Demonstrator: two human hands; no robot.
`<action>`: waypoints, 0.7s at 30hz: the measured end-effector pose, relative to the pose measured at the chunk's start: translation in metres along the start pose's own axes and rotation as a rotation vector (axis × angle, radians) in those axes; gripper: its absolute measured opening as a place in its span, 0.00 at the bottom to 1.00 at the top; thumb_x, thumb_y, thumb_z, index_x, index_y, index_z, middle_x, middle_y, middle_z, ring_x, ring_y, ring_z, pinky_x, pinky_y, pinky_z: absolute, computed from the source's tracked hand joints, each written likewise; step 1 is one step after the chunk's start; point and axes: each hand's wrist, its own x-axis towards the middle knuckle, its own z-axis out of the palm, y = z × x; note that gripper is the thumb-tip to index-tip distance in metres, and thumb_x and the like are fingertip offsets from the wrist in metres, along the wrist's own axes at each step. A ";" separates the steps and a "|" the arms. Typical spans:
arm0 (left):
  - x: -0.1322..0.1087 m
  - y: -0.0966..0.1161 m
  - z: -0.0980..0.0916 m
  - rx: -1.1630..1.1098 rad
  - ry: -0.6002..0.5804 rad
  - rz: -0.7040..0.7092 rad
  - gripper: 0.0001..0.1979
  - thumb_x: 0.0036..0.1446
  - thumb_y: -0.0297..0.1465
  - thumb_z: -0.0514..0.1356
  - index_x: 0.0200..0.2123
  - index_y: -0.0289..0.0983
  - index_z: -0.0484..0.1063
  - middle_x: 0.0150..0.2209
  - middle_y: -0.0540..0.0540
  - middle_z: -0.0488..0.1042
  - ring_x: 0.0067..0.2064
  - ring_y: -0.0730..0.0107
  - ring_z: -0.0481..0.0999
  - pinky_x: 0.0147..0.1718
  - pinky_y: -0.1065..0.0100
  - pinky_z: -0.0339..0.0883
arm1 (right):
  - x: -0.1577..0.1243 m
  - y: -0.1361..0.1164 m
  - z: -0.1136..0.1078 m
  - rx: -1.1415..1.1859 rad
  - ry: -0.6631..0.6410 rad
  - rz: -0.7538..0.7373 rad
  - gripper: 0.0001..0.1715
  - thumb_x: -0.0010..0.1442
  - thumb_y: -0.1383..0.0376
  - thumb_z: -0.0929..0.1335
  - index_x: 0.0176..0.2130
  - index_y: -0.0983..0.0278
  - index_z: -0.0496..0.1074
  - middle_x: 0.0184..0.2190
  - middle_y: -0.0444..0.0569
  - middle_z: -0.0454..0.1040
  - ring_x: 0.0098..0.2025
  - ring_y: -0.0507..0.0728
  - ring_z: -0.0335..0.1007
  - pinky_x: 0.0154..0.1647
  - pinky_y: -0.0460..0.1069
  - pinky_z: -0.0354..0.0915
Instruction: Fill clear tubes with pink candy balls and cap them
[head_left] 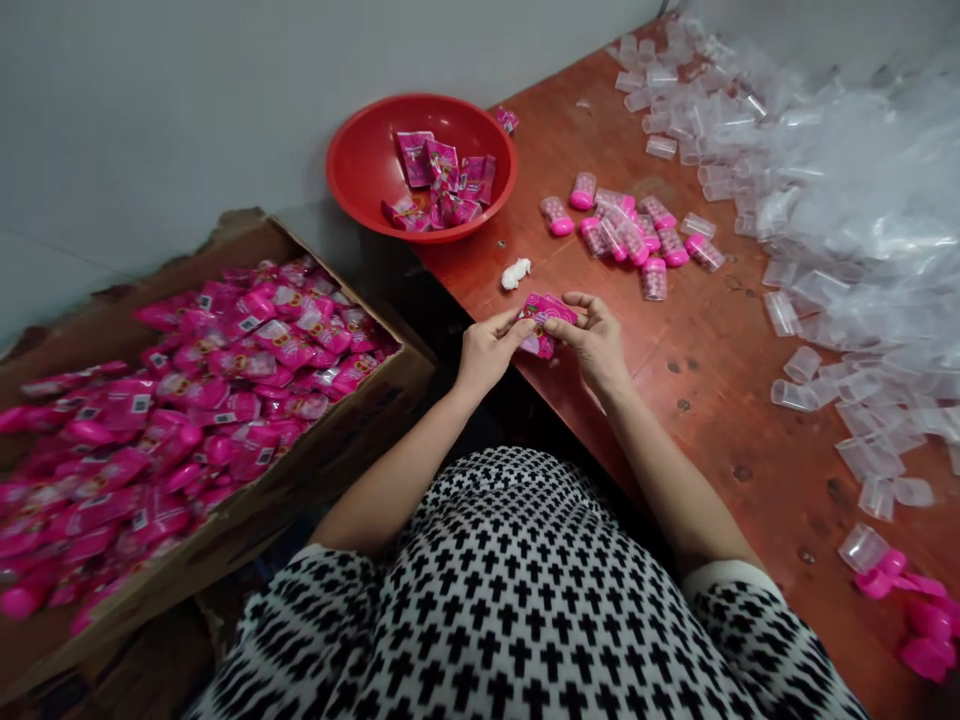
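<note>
Between my two hands, over the near edge of the table, is a small pink printed packet. My left hand pinches its left side, thumb on top. My right hand grips the right side, also with the thumb on the face. Just beyond the packet lies a small white crumpled lump on the wood. Farther off is a loose group of clear containers with pink caps, filled with small pinkish balls. A red bowl holding several similar pink packets stands at the table's far left corner.
Left of me, a cardboard box is heaped with filled pink packages. Clear plastic cylinders pile across the right side of the reddish wooden table. Loose pink plastic parts lie at the lower right. A grey wall rises behind.
</note>
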 end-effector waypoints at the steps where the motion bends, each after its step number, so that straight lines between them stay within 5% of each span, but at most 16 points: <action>1: 0.001 0.002 -0.004 -0.034 -0.050 -0.067 0.15 0.44 0.40 0.69 0.33 0.35 0.79 0.32 0.45 0.80 0.36 0.65 0.79 0.37 0.67 0.73 | 0.001 -0.001 0.000 -0.039 -0.022 -0.004 0.29 0.42 0.62 0.76 0.42 0.62 0.63 0.28 0.42 0.74 0.27 0.52 0.72 0.32 0.49 0.69; 3: 0.001 0.004 -0.013 -0.093 -0.092 -0.165 0.17 0.42 0.41 0.69 0.28 0.32 0.77 0.27 0.45 0.78 0.28 0.69 0.77 0.31 0.69 0.73 | 0.007 -0.002 -0.004 -0.184 -0.020 -0.034 0.28 0.44 0.60 0.75 0.43 0.63 0.64 0.28 0.42 0.74 0.28 0.53 0.71 0.32 0.50 0.68; 6: -0.001 0.005 -0.023 -0.165 0.008 -0.233 0.16 0.39 0.38 0.71 0.28 0.31 0.77 0.26 0.45 0.77 0.27 0.73 0.76 0.30 0.70 0.74 | 0.016 0.001 -0.012 -0.652 0.031 -0.141 0.25 0.48 0.59 0.73 0.44 0.64 0.66 0.29 0.45 0.73 0.32 0.57 0.71 0.37 0.54 0.67; 10: -0.006 0.004 -0.022 -0.282 0.069 -0.318 0.15 0.39 0.35 0.72 0.27 0.30 0.76 0.26 0.45 0.77 0.27 0.74 0.76 0.29 0.71 0.74 | 0.019 -0.003 -0.016 -1.089 0.064 -0.387 0.21 0.50 0.59 0.72 0.42 0.65 0.69 0.43 0.58 0.73 0.48 0.65 0.66 0.50 0.62 0.60; 13: -0.011 0.005 -0.010 -0.355 0.073 -0.347 0.14 0.39 0.33 0.72 0.26 0.30 0.75 0.25 0.46 0.76 0.25 0.75 0.75 0.28 0.71 0.74 | 0.011 -0.009 -0.011 -0.829 0.072 -0.428 0.22 0.53 0.56 0.70 0.45 0.64 0.67 0.43 0.55 0.73 0.46 0.61 0.67 0.48 0.59 0.63; 17: -0.016 0.005 0.005 -0.418 0.047 -0.348 0.14 0.37 0.31 0.73 0.24 0.30 0.73 0.25 0.48 0.75 0.25 0.75 0.75 0.26 0.72 0.73 | 0.004 -0.008 -0.005 -0.355 -0.107 -0.201 0.23 0.51 0.55 0.71 0.44 0.61 0.65 0.29 0.43 0.71 0.30 0.52 0.69 0.33 0.49 0.66; 21: -0.019 0.005 0.003 -0.432 0.093 -0.347 0.14 0.40 0.33 0.71 0.24 0.29 0.73 0.25 0.47 0.75 0.25 0.74 0.75 0.27 0.71 0.74 | 0.012 0.002 -0.010 -0.537 0.028 -0.194 0.18 0.53 0.61 0.70 0.43 0.62 0.65 0.27 0.42 0.71 0.28 0.53 0.68 0.32 0.50 0.65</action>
